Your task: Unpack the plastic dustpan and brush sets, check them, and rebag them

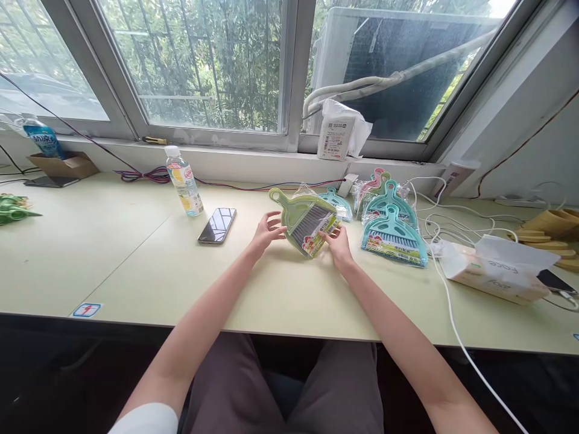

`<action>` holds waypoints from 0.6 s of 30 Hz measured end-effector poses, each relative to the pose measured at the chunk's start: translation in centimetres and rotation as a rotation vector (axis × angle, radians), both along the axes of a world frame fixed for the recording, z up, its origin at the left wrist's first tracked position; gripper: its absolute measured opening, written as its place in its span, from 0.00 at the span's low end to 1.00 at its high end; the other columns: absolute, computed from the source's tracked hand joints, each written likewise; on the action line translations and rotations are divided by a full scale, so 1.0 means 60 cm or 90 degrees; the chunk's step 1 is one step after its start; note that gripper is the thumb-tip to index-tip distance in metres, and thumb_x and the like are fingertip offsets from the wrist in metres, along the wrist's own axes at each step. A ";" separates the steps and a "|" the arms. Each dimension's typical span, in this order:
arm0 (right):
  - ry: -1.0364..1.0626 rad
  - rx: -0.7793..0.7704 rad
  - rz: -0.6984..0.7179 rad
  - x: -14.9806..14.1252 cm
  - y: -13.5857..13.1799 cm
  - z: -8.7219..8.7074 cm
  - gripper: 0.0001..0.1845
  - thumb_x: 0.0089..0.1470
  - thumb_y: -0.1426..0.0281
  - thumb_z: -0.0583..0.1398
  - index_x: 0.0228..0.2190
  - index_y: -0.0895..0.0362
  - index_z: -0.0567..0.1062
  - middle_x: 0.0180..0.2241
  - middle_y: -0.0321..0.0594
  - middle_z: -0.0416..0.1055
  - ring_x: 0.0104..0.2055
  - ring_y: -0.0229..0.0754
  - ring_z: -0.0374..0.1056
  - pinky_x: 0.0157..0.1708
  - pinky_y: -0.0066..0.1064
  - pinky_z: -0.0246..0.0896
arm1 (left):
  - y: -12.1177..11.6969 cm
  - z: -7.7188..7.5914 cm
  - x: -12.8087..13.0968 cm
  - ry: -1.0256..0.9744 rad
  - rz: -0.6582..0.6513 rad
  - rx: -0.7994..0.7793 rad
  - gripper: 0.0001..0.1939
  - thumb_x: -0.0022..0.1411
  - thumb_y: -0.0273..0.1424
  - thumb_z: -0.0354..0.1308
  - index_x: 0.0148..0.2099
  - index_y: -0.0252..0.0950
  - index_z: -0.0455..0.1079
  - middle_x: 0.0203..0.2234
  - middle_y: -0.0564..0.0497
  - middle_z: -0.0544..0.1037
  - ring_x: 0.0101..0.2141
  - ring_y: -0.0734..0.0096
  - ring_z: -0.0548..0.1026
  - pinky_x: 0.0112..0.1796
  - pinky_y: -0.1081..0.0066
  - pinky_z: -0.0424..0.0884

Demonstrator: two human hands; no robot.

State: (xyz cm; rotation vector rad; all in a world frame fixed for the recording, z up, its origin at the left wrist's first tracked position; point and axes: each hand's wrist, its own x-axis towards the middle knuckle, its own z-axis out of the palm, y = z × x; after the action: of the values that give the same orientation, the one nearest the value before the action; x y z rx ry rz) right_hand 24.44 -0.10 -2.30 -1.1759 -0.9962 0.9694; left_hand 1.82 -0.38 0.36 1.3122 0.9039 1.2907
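Note:
A green mini dustpan and brush set [304, 222] in clear plastic wrap is tilted just above the table in front of me, its handle pointing to the upper left. My right hand [338, 246] grips its lower right corner by the printed label, thumb on the front. Beside the set's left edge is my left hand [268, 234], fingers apart and curved, with the tips at the edge. To the right lie more wrapped dustpan sets: a blue one [392, 238] in front, another blue one [391, 199] behind it, and a small blue one [337, 203] partly hidden.
A phone [217, 226] and a drink bottle [184, 181] stand left of my hands. White cables [446, 283] trail down the right side beside a tissue pack [495, 268]. Behind the table, a boxed pack [335, 137] sits on the window sill.

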 end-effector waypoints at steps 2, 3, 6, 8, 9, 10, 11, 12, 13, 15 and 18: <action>0.055 -0.002 0.022 0.000 0.004 -0.003 0.30 0.33 0.62 0.71 0.38 0.52 0.66 0.40 0.38 0.73 0.44 0.43 0.71 0.47 0.38 0.66 | 0.000 0.000 0.001 0.001 -0.028 0.001 0.34 0.50 0.36 0.67 0.57 0.37 0.59 0.49 0.41 0.72 0.40 0.66 0.76 0.42 0.59 0.75; 0.084 -0.006 0.044 0.001 0.006 -0.004 0.28 0.33 0.62 0.71 0.37 0.53 0.68 0.40 0.39 0.74 0.44 0.43 0.71 0.47 0.37 0.67 | 0.002 -0.001 0.001 0.000 -0.045 0.000 0.34 0.51 0.36 0.67 0.58 0.37 0.60 0.49 0.41 0.73 0.42 0.65 0.75 0.43 0.58 0.74; 0.115 -0.030 0.078 0.005 0.011 -0.005 0.23 0.33 0.63 0.71 0.32 0.56 0.71 0.37 0.41 0.75 0.40 0.43 0.72 0.44 0.37 0.68 | 0.010 -0.008 -0.004 -0.001 -0.073 -0.024 0.30 0.53 0.39 0.65 0.57 0.34 0.65 0.47 0.42 0.75 0.42 0.65 0.76 0.47 0.58 0.72; 0.081 -0.032 0.059 0.008 0.014 -0.004 0.21 0.33 0.63 0.71 0.31 0.58 0.73 0.36 0.41 0.76 0.39 0.44 0.72 0.43 0.37 0.68 | 0.017 -0.012 -0.010 0.002 -0.065 -0.049 0.27 0.55 0.39 0.63 0.54 0.33 0.68 0.45 0.43 0.77 0.39 0.67 0.76 0.47 0.59 0.71; 0.058 -0.026 0.046 0.009 0.015 -0.003 0.21 0.33 0.63 0.70 0.31 0.58 0.74 0.36 0.42 0.76 0.40 0.44 0.72 0.44 0.38 0.68 | 0.019 -0.014 -0.013 0.004 -0.052 -0.060 0.26 0.55 0.39 0.63 0.53 0.33 0.70 0.44 0.44 0.77 0.37 0.69 0.77 0.47 0.59 0.71; 0.038 -0.018 0.034 0.010 0.015 -0.002 0.21 0.33 0.62 0.70 0.32 0.58 0.74 0.37 0.42 0.76 0.41 0.45 0.71 0.45 0.39 0.67 | 0.022 -0.014 -0.017 0.005 -0.036 -0.070 0.25 0.54 0.39 0.64 0.52 0.32 0.70 0.43 0.44 0.78 0.36 0.70 0.77 0.46 0.60 0.71; 0.026 -0.007 0.026 0.011 0.015 -0.001 0.22 0.33 0.62 0.70 0.33 0.58 0.74 0.38 0.42 0.76 0.42 0.45 0.71 0.46 0.39 0.66 | 0.023 -0.014 -0.019 0.005 -0.018 -0.076 0.25 0.54 0.38 0.64 0.52 0.32 0.71 0.42 0.44 0.78 0.35 0.71 0.77 0.45 0.61 0.72; 0.022 0.003 0.023 0.011 0.015 0.000 0.23 0.33 0.62 0.70 0.33 0.58 0.74 0.39 0.42 0.76 0.43 0.46 0.71 0.47 0.40 0.66 | 0.024 -0.014 -0.021 0.003 0.003 -0.078 0.25 0.53 0.38 0.65 0.51 0.32 0.71 0.42 0.44 0.78 0.33 0.71 0.77 0.44 0.61 0.72; 0.028 0.012 0.031 0.011 0.015 0.002 0.24 0.33 0.62 0.70 0.34 0.58 0.74 0.40 0.42 0.76 0.44 0.46 0.71 0.48 0.40 0.65 | 0.024 -0.013 -0.021 0.002 0.021 -0.076 0.25 0.53 0.38 0.65 0.51 0.32 0.71 0.41 0.45 0.78 0.32 0.72 0.76 0.43 0.62 0.73; 0.062 0.018 0.080 0.010 0.012 0.006 0.24 0.34 0.62 0.71 0.35 0.57 0.74 0.40 0.42 0.76 0.45 0.46 0.71 0.48 0.40 0.66 | 0.023 -0.013 -0.016 0.006 0.040 -0.063 0.23 0.53 0.39 0.65 0.49 0.33 0.72 0.39 0.46 0.79 0.30 0.74 0.76 0.42 0.63 0.73; 0.114 -0.001 0.157 0.007 0.005 0.015 0.23 0.35 0.65 0.71 0.36 0.56 0.73 0.40 0.41 0.76 0.44 0.46 0.72 0.45 0.39 0.69 | 0.021 -0.017 0.000 0.023 0.017 -0.047 0.22 0.53 0.38 0.64 0.48 0.33 0.72 0.36 0.47 0.79 0.29 0.73 0.76 0.40 0.64 0.74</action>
State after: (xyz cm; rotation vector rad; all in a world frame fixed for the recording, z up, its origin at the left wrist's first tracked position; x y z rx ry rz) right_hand 24.88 0.17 -1.37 -0.9638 -1.0109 1.2477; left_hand 1.85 0.87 -0.68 1.2732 0.9894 1.2456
